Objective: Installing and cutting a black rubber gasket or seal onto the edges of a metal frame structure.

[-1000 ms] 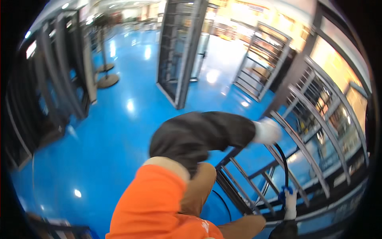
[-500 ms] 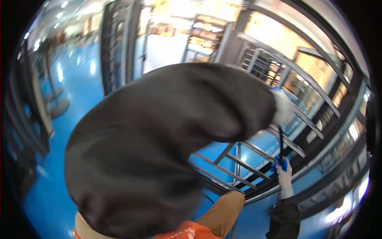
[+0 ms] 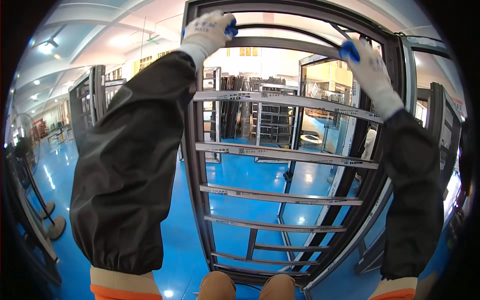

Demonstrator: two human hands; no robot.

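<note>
A tall dark frame (image 3: 194,165) with several pale crossbars stands upright before me. Both my hands wear white gloves with blue fingertips. At the frame's upper left corner, my left hand (image 3: 207,31) has its fingers closed on one end of a thin black flexible strip (image 3: 300,30). The strip bows in an arch along the frame's top opening. Its other stretch reaches my right hand (image 3: 369,65), whose fingers are pinched on it near the upper right corner. Whether the strip sits in the frame's groove cannot be told.
More dark frames stand at the left (image 3: 92,95) and right (image 3: 440,130). A pedestal fan (image 3: 56,227) is on the blue floor (image 3: 170,240) at left. Behind the frame, several racks and stacked dark profiles (image 3: 235,107) are seen. Another person (image 3: 369,145) is partly visible through the frame at right.
My view has turned from low right to face the frame squarely. Both hands have risen to its top and moved apart sideways, with the black strip now bowed between them.
</note>
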